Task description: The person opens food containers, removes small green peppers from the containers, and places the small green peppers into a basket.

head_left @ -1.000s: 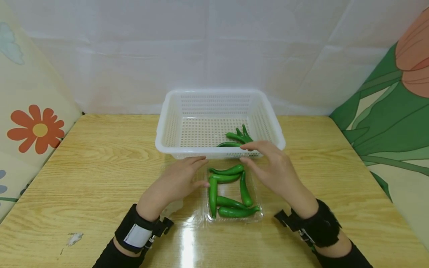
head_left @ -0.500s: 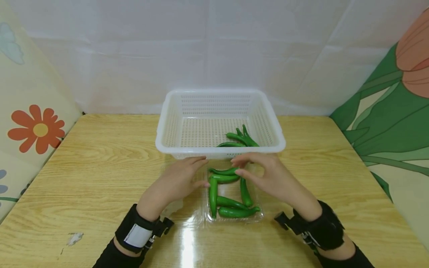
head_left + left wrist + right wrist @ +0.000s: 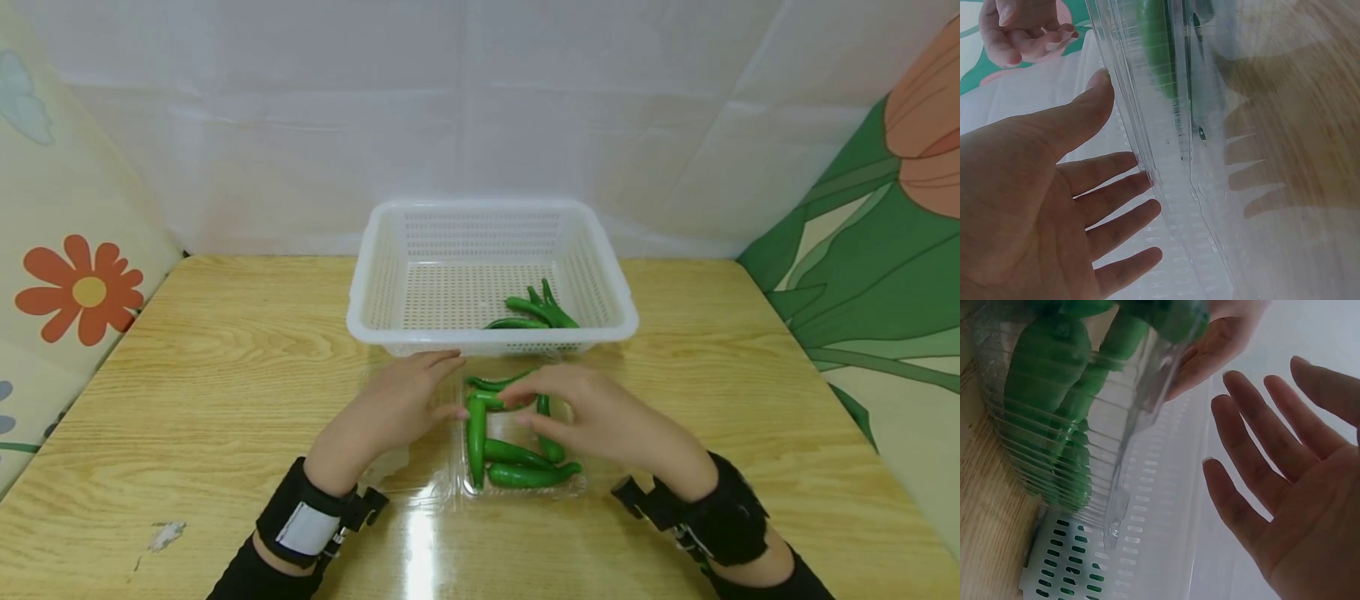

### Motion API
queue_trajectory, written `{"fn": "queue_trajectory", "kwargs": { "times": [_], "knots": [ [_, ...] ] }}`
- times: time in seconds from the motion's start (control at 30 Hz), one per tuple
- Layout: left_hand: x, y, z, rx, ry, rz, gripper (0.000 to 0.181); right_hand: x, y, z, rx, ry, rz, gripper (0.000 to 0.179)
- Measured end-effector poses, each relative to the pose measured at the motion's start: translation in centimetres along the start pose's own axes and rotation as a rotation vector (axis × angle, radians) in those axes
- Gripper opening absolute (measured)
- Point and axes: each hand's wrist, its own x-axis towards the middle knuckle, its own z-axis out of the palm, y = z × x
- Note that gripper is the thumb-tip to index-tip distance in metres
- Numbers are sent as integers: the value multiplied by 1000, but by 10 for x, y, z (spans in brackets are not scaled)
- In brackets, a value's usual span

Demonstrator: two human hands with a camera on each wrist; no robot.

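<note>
A clear plastic box (image 3: 513, 427) lies on the table with several green chili peppers (image 3: 532, 476) inside, set along its sides. At its left edge is my left hand (image 3: 393, 407), with fingers stretched out. In the left wrist view the thumb and fingertips (image 3: 1147, 256) come up to the box's rim; whether they touch cannot be told. My right hand (image 3: 600, 415) hovers over the box's right part, hiding parts of the upper and right-hand peppers. Its fingers are loosely bent and hold nothing, as the right wrist view of the palm (image 3: 1316, 531) confirms.
Behind the box stands a white perforated basket (image 3: 450, 336), with several more green chili peppers (image 3: 551, 311) in its right front corner. The wooden table (image 3: 247, 333) meets a white cloth (image 3: 300, 150) at the back and patterned panels at both sides.
My right hand has moved from the basket's front rim down and left to over the box, its fingers nothing-holding throughout. The left hand and the visible peppers have stayed in place.
</note>
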Motion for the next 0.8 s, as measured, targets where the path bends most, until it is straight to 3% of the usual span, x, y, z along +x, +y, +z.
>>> {"fn": "queue_trajectory", "kwargs": {
  "times": [0.6,0.8],
  "knots": [
    [0,0,1,2,8,2,75,1,-3,8,23,-212,121,36],
    [0,0,0,2,8,3,75,1,-2,9,12,-238,148,36]
  ]
}}
